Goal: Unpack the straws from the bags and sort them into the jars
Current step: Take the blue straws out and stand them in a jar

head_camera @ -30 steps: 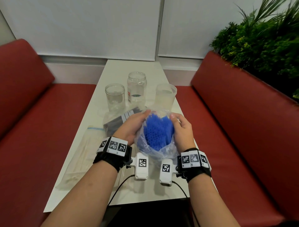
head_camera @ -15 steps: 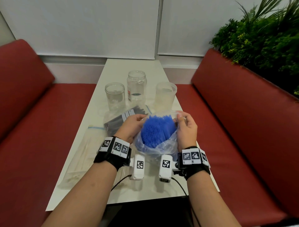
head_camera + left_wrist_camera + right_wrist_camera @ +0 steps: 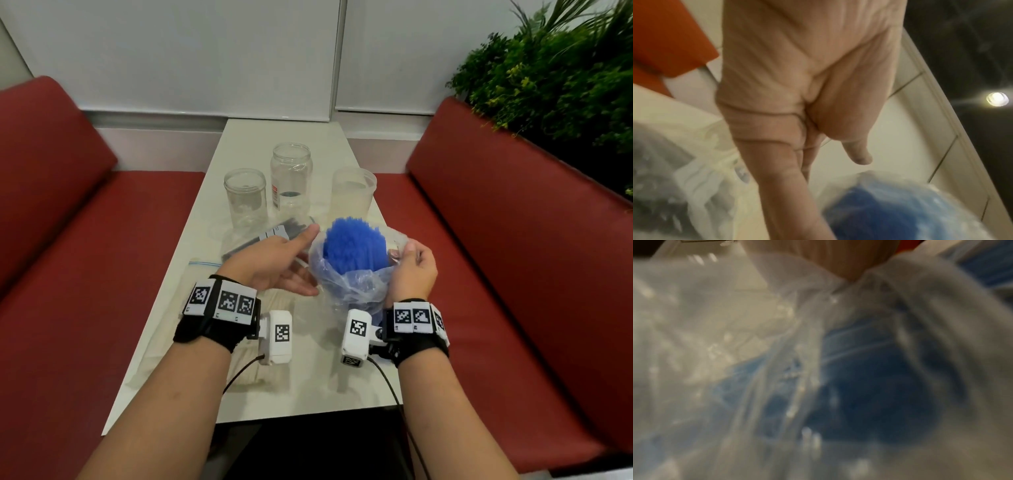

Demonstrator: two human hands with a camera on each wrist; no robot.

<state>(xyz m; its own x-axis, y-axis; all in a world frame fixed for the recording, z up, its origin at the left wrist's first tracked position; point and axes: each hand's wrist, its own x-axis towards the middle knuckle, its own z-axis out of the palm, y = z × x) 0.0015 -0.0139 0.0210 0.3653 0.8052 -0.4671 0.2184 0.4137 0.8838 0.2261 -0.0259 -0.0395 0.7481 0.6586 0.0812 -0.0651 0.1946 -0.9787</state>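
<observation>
Now right hand (image 3: 412, 270) fingers pinch bag (image 3: 349, 284) of blue straws (image 3: 354, 245); left hand (image 3: 274, 263) fingers straight, released beside it.

1. A long, narrow white table (image 3: 246, 394) runs from the near edge to the far wall, between two red benches.
2. Three clear jars stand in a row toward its far half: a left jar (image 3: 245, 197), a taller middle jar (image 3: 291, 176) and a cloudy right jar (image 3: 352, 193).
3. Just nearer, a bag of black straws (image 3: 260, 236) lies flat.
4. On the near left, a zip bag of pale straws (image 3: 205, 308) lies along the table.
</observation>
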